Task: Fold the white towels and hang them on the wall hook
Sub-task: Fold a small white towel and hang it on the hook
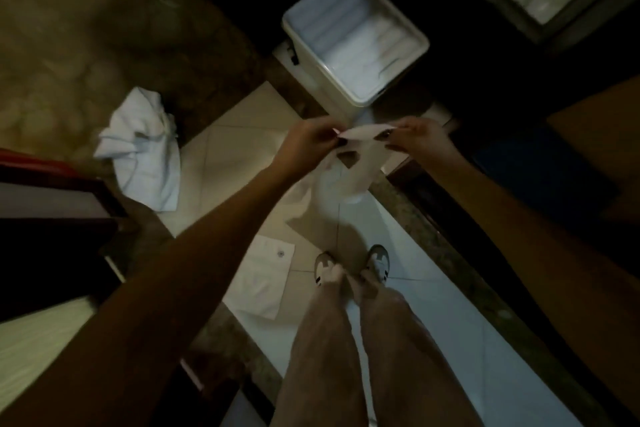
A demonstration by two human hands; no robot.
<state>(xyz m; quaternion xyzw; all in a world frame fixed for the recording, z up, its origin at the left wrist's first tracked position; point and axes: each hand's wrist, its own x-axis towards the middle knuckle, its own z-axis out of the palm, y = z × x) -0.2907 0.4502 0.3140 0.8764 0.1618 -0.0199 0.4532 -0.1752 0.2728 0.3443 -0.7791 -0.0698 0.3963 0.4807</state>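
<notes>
I look straight down in a dim room. A white towel (341, 172) hangs in front of me, over the tiled floor. My left hand (306, 144) pinches its top edge on the left, and my right hand (420, 139) pinches the same edge on the right, so the edge is stretched between them. The rest of the cloth droops below my hands. A second white towel (145, 152) lies crumpled on a brownish surface at the left. No wall hook is in view.
A white plastic bin (412, 36), open at the top, stands on the floor beyond my hands. A flat white cloth or mat (263, 277) lies on the tiles near my feet (353, 267). Dark furniture sits at the left and right edges.
</notes>
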